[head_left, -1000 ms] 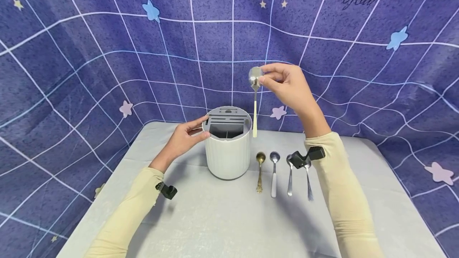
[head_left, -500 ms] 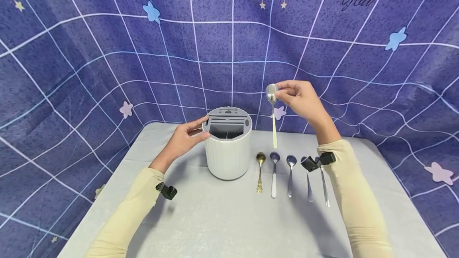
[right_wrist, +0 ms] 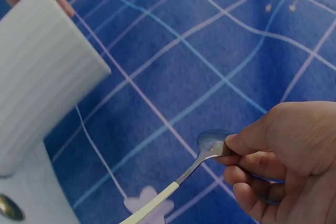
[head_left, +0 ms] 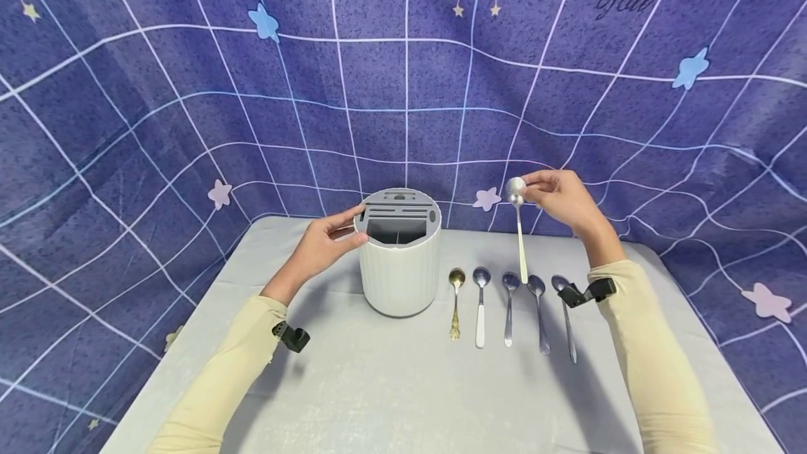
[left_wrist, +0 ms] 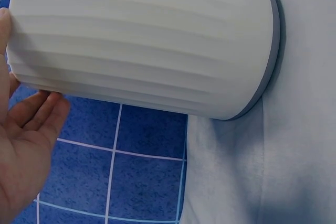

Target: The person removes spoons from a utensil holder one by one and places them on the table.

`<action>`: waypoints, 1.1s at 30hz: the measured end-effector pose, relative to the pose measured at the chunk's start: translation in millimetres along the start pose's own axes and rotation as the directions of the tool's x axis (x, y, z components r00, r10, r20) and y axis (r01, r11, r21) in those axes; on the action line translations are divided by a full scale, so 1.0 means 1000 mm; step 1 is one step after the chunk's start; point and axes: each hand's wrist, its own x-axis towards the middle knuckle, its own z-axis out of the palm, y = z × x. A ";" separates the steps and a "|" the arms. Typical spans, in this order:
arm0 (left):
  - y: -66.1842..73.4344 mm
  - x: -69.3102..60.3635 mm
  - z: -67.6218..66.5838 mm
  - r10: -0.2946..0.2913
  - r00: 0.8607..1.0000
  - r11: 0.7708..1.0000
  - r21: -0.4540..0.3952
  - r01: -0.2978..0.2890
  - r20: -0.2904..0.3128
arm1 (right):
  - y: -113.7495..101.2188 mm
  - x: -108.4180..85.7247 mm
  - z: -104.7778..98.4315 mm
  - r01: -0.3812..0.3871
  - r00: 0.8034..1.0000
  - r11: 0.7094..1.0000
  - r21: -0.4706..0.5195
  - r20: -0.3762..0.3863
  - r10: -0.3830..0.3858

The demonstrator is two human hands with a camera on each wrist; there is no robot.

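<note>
My right hand (head_left: pixel 563 200) pinches a spoon (head_left: pixel 521 244) by its metal bowl, between thumb and fingers. Its cream handle hangs down above the table, slightly tilted, as the right wrist view also shows with the spoon's handle (right_wrist: pixel 152 203). At the centre-left stands a white ribbed utensil holder (head_left: pixel 400 279) with a grey slotted, divided top. My left hand (head_left: pixel 320 247) grips its upper left side, thumb at the front of the rim and fingers farther back. In the left wrist view, fingertips touch the ribbed wall (left_wrist: pixel 142 40).
Right of the holder lies a row of spoons: a gold one (head_left: pixel 456 303), a white-handled one (head_left: pixel 481 307) and several silver ones (head_left: pixel 508 308). They rest on a grey cloth-covered table (head_left: pixel 378 391). A blue gridded curtain (head_left: pixel 353 90) hangs behind.
My right hand has moved right and down with the spoon, from beside the holder to above the silver spoons. My left hand and the holder have stayed in place.
</note>
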 end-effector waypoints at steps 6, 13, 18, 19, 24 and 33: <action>0.001 0.000 0.001 0.000 1.000 1.000 -0.007 0.000 -0.003 | 0.028 -0.009 -0.012 -0.051 0.999 0.999 -0.006 0.016 0.051; -0.001 -0.002 0.001 -0.005 1.000 1.000 0.000 0.005 0.003 | 0.060 -0.022 -0.024 -0.088 0.996 0.996 0.002 0.033 0.088; -0.002 -0.003 0.001 -0.004 1.000 1.000 -0.001 0.004 0.002 | 0.081 -0.033 -0.030 -0.113 0.992 0.993 0.025 0.050 0.112; -0.002 -0.003 0.001 -0.004 1.000 1.000 -0.001 0.004 0.001 | 0.085 -0.035 -0.032 -0.121 0.992 0.992 0.028 0.052 0.119; -0.002 -0.003 0.002 0.002 1.000 1.000 0.006 -0.002 -0.003 | 0.104 -0.046 -0.038 -0.161 0.985 0.986 0.030 0.068 0.159; 0.001 -0.001 0.002 0.018 1.000 1.000 -0.012 -0.018 -0.010 | 0.143 -0.061 -0.048 -0.229 0.971 0.969 0.094 0.087 0.221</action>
